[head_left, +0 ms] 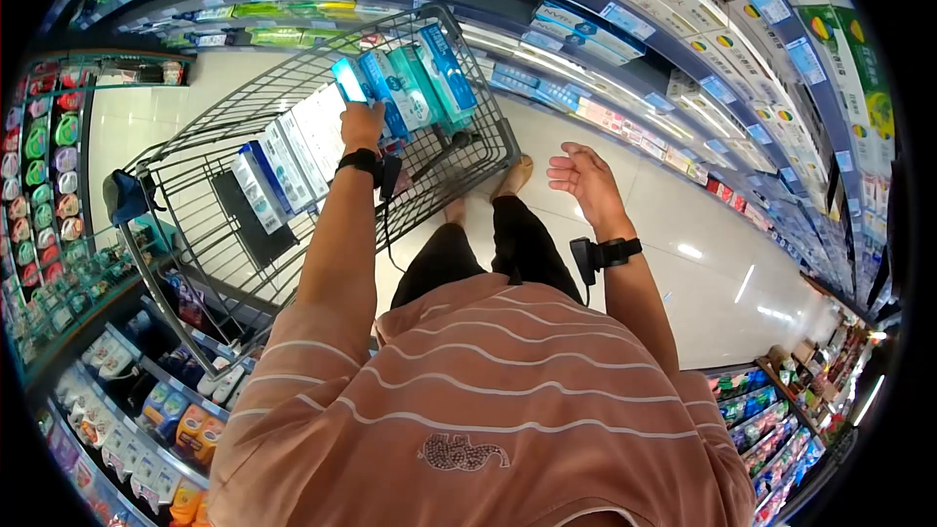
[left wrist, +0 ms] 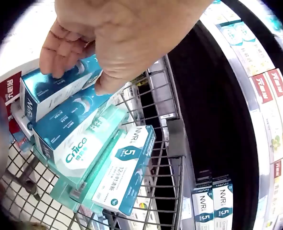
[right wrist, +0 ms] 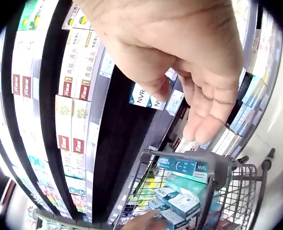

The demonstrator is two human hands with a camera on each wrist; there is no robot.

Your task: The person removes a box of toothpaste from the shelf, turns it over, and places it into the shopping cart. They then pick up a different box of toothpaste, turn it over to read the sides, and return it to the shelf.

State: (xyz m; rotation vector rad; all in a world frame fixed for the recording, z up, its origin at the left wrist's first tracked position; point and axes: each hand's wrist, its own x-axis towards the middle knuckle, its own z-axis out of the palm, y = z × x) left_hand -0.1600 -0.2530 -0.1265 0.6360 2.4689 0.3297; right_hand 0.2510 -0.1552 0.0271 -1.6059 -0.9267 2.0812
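Observation:
In the head view my left hand (head_left: 362,125) reaches into a wire shopping cart (head_left: 505,143). It holds a blue-and-white NVR toothpaste box (left wrist: 60,91) between the fingers and the thumb, above a second blue box. Beside these lie a green Cnice box (left wrist: 79,152) and, at the end of the row, another NVR box (left wrist: 124,167). White boxes (head_left: 319,127) stand side by side on the other side of the hand. My right hand (head_left: 589,182) hangs in the air beside the cart, fingers loosely bent and holding nothing.
Long shelves of toothpaste boxes (head_left: 752,93) run along the far and right sides. Two NVR boxes (left wrist: 212,206) stand on a lower shelf by the cart. Racks of colourful packs (head_left: 54,151) are at the left. Shiny tiled floor (head_left: 673,244) lies to the right.

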